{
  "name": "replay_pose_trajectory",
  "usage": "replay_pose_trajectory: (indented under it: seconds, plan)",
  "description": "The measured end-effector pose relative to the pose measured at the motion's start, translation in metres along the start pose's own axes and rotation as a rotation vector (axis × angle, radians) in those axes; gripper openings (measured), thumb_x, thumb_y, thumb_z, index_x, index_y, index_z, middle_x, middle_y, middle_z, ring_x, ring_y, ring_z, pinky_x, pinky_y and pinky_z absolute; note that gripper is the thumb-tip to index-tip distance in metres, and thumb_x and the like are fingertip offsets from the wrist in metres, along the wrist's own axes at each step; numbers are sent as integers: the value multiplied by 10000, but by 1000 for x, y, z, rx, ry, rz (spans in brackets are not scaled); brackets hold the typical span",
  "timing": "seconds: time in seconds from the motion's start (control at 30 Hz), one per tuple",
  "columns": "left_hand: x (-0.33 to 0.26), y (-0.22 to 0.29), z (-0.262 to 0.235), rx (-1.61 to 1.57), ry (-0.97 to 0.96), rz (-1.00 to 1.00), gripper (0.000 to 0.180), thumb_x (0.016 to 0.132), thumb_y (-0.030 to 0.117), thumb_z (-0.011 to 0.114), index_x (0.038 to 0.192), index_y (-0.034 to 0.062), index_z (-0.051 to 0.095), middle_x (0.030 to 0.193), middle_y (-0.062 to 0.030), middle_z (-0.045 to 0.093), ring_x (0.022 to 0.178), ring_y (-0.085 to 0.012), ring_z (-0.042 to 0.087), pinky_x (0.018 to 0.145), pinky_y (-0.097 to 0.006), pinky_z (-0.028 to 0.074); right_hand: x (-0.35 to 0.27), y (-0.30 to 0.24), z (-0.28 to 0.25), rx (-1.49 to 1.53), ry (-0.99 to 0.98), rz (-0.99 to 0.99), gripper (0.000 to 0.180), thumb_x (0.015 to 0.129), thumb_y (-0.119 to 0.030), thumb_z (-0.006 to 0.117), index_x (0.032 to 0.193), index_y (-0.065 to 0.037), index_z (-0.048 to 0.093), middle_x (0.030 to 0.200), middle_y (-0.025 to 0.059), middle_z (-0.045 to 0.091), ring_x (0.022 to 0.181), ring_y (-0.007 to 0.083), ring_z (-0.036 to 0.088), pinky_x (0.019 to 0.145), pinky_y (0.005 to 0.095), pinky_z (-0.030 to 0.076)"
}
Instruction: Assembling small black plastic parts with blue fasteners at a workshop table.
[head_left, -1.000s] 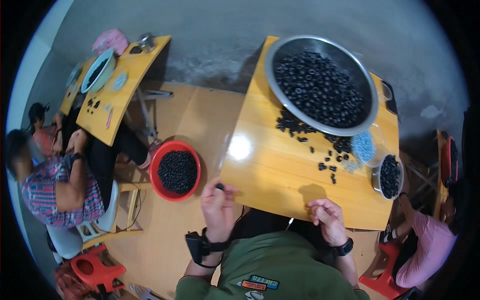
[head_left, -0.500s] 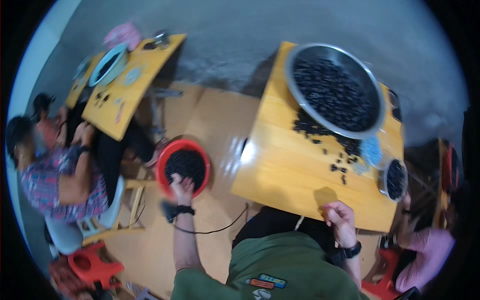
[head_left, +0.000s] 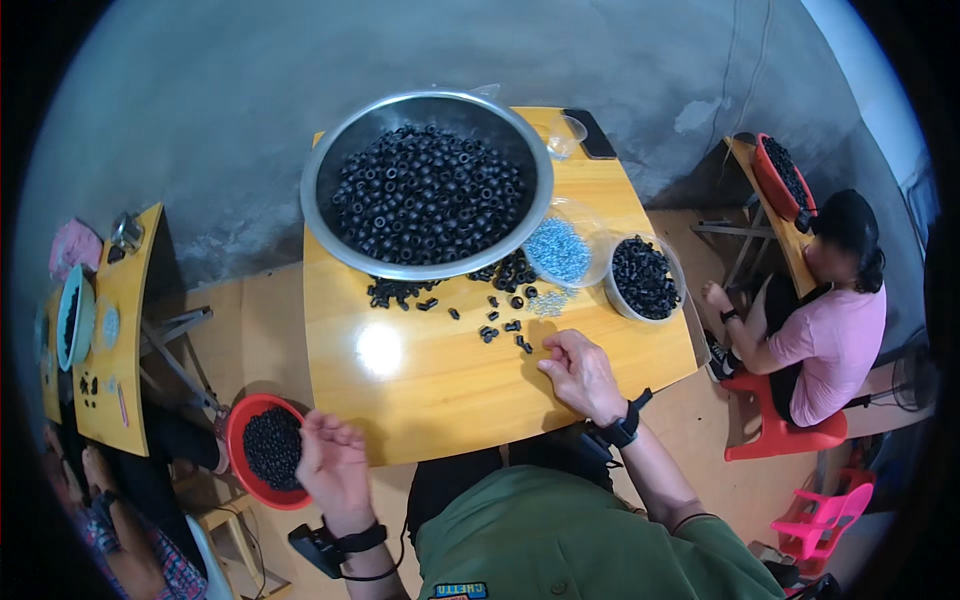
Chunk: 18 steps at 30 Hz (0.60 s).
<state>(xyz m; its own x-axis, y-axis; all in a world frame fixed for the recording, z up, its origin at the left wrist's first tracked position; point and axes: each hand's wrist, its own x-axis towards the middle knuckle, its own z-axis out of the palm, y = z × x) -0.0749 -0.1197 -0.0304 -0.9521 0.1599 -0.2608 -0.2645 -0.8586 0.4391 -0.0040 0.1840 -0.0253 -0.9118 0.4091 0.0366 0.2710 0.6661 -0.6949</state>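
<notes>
My left hand is raised off the near left corner of the table, beside a red basin of small black parts. Its fingers are loosely bent and apart, with nothing visible in them. Over the table, my right hand has its fingers closed toward the thumb; whatever they pinch is too small to make out. Just beyond it lie several loose black ring-shaped parts. A big steel bowl full of black rings stands behind them. Small blue pieces fill a clear shallow dish.
A clear tub of black parts and a dark phone rest on the yellow wooden table. At right, a person in pink sits on a red stool. Another table and person's arm are at left.
The view has turned to the right. My left hand has come away from over the red basin toward the table. My right hand has moved forward, nearer the loose black parts.
</notes>
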Motion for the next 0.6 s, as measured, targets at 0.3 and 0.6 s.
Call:
replay_pose_trajectory:
  seconds: [0.3,0.6]
  plan:
    - [-18,-103,53,119,-202,-474,187,877,162,508,989,15,533,872,-101,572,824,-180,538,736,-317,447,11,1,17,-61,-14,-111,226,719,-114,634,894,-18,528,847,142,555,745,329,573,630,382,469]
    - [0,-135,55,372,-207,-561,474,908,261,437,1292,20,298,1274,-157,403,1183,-269,397,990,-405,322,23,30,-6,-36,92,-80,218,715,-80,623,899,-19,524,821,135,537,711,329,565,612,385,470]
